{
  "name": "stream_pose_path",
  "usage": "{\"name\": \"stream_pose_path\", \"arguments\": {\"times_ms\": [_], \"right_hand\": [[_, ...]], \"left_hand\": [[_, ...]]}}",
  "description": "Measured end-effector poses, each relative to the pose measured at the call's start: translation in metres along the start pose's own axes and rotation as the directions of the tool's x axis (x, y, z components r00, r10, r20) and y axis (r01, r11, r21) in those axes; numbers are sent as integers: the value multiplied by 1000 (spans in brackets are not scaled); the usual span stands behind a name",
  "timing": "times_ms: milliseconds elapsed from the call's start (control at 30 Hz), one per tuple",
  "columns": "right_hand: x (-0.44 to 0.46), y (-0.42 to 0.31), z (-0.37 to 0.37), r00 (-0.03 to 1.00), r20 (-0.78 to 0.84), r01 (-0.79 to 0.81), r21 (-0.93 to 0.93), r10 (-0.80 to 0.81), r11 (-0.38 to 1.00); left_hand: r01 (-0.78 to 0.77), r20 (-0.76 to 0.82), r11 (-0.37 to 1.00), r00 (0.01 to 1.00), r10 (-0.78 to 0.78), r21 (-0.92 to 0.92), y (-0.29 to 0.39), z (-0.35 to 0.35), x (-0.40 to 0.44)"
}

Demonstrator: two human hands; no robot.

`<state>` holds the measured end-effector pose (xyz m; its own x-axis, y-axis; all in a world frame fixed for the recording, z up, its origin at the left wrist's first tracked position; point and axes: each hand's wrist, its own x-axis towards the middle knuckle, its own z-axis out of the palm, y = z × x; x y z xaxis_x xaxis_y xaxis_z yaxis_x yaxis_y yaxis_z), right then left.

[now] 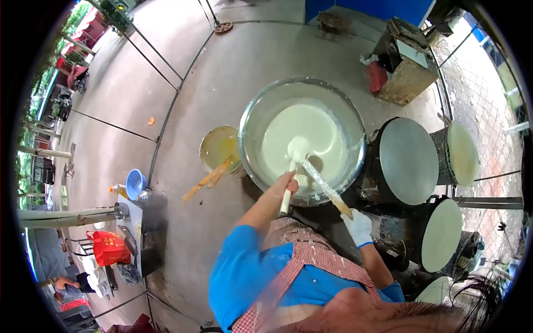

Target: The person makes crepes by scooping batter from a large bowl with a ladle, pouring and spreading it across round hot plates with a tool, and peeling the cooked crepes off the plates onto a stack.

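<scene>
A large metal basin (248,119) of pale, creamy batter (280,125) stands in front of me. My left hand (288,182), bare, is closed round the pale handle of a ladle (292,165), whose head is covered in batter. In a white glove, my right hand (358,227) grips the wooden end of a batter-coated paddle (325,186). The paddle slants down into the basin, its far end close to the ladle's head. Left of the basin sits a smaller bowl (208,158) with yellowish liquid and wooden-handled tools (208,178) leaning out over its rim.
Round griddles (409,161) on dark drum stoves stand close on my right, with a pale disc-shaped top (441,236) nearer me. At left, a table (135,213) holds a blue bowl (135,183) and a red bag (108,248). Another person (66,283) is at far lower left.
</scene>
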<state>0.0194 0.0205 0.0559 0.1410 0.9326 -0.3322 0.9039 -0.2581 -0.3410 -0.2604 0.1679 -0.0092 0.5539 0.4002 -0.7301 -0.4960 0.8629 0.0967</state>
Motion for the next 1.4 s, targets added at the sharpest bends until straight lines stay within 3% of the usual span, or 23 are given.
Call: {"name": "stream_pose_path", "arguments": {"times_ms": [67,167,267,367,400,500,567,600,633,667,700,733,767,800,833,900,933,967,1033,1100,1167,1200,1400], "right_hand": [[-17,1,-23,959,-244,155,27,-144,988],[-21,-5,-67,792,-540,374,63,-283,925],[-11,-21,-136,580,-707,515,-66,-404,855],[-7,-47,-212,367,-836,633,-97,-408,768],[-4,-56,-227,349,-867,655,-47,-357,754],[-9,-80,-241,372,-899,774,163,-231,612],[-5,-79,-215,689,-675,717,580,-265,387],[11,-71,-182,724,-632,686,617,-277,385],[6,-63,-158,876,-429,473,665,-222,579],[21,-45,-105,896,-390,444,775,-213,449],[0,-39,-94,975,-188,223,825,-121,519],[2,-15,-63,918,-373,362,650,-134,668],[-14,-8,-53,833,-524,436,425,-177,793],[-31,5,-50,929,-363,255,491,-70,833],[-58,0,-85,978,-206,77,524,38,848],[-74,15,-93,948,-310,133,594,73,793],[-73,14,-89,937,-346,236,720,43,652],[-74,15,-92,916,-398,328,808,44,489],[-87,18,-100,971,-157,44,860,181,509],[-98,45,-80,977,-26,-90,848,212,522],[-115,93,-30,939,-279,-8,567,201,824],[-140,106,-30,940,-238,-81,543,246,836],[-226,226,-8,777,-403,-409,260,484,874]], "left_hand": [[-1,34,995,999,5,-97,6,47,-55],[-307,52,936,952,303,170,-1,137,-157],[-360,212,915,923,321,183,11,186,-235],[-606,341,605,794,503,517,23,231,-308],[-771,394,370,599,697,519,17,250,-328],[-851,516,119,415,749,511,32,273,-356],[-855,560,196,471,681,481,57,241,-325],[-766,433,337,603,669,547,57,220,-303],[-650,287,476,723,629,593,53,196,-278],[-459,259,782,888,381,421,52,165,-248],[-157,278,963,956,92,221,51,145,-227],[-29,211,997,978,12,76,49,145,-220],[95,145,992,986,-82,-84,45,143,-213],[200,91,947,979,-183,-250,39,143,-205],[216,196,969,962,-191,-116,38,146,-199],[171,415,977,886,-208,126,36,149,-201],[-119,410,914,910,-55,387,25,160,-200],[-200,372,898,927,44,393,18,156,-196],[-266,360,835,929,88,481,-12,178,-150],[111,362,978,916,-170,178,-29,174,-101],[425,335,891,872,-357,-157,-50,181,-65],[479,321,851,857,-402,-214,-64,180,-47],[688,450,714,682,-576,-130,-138,234,40]]}}
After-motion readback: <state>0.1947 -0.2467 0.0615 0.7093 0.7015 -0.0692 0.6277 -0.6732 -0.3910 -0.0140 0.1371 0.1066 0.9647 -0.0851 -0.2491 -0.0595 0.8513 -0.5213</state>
